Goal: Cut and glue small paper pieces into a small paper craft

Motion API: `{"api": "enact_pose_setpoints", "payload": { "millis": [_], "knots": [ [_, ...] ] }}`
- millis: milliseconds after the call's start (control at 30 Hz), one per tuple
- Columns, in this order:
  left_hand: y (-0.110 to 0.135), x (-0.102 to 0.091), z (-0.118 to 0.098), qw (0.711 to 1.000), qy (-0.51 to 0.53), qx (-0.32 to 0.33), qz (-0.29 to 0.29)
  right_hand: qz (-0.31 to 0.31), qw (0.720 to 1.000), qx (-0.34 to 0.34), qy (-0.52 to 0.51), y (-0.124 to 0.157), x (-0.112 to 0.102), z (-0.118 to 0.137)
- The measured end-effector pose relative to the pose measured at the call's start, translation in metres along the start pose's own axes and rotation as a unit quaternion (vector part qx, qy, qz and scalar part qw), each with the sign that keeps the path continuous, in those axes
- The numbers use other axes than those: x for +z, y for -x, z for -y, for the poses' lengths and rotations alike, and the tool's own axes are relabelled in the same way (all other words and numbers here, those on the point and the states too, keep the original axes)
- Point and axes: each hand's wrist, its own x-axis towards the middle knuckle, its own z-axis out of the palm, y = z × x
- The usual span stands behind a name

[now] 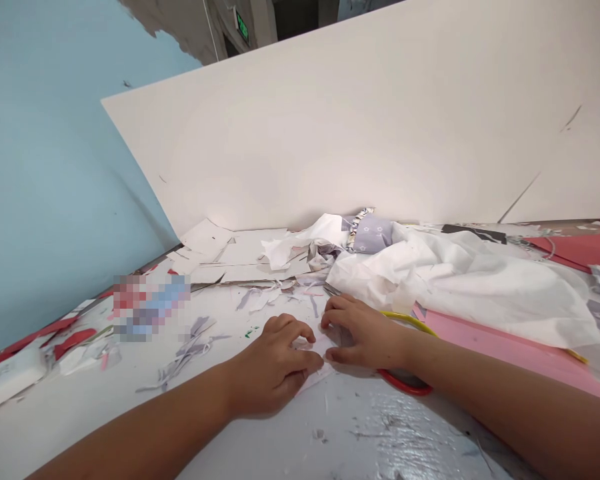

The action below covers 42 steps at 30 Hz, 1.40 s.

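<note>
A small piece of thin, pale pinkish-white paper lies on the white tabletop between my hands. My left hand is closed on its left side, with the thumb and bent fingers pressed to the paper. From the right, my right hand has its curled fingers and thumb on the paper's other edge. Its fingertips are close to those of the left hand. Under my right wrist lies a pair of scissors with a yellow and red handle. The wrist partly covers the scissors, and the blade tip shows beyond the fingers.
Crumpled white sheeting spreads behind my right hand, partly over pink paper. Torn white cardboard lies at the back. Grey-purple paper strips and red scraps are scattered left. A white panel stands behind the table.
</note>
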Motion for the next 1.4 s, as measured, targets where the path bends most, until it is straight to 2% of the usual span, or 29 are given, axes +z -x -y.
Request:
{"api": "enact_pose_setpoints", "payload": {
  "millis": [600,733,1200,1400],
  "knots": [
    [-0.0002,-0.0001,0.0033,1.000,0.019,-0.017,0.003,0.012,0.999,0.020,-0.025,-0.0017,-0.0019,0.0003],
    [-0.0007,-0.0005,0.0041,0.999,0.023,-0.024,-0.012,0.008,0.999,0.032,-0.027,-0.0033,-0.0029,0.0017],
    [-0.0006,0.0008,0.0054,0.999,0.018,-0.035,-0.004,-0.013,1.000,0.000,-0.026,-0.0021,0.0022,-0.0039],
    [0.0001,0.0009,0.0042,0.999,0.020,-0.028,-0.005,-0.007,1.000,0.014,-0.020,-0.0025,0.0009,-0.0007]
  ]
}}
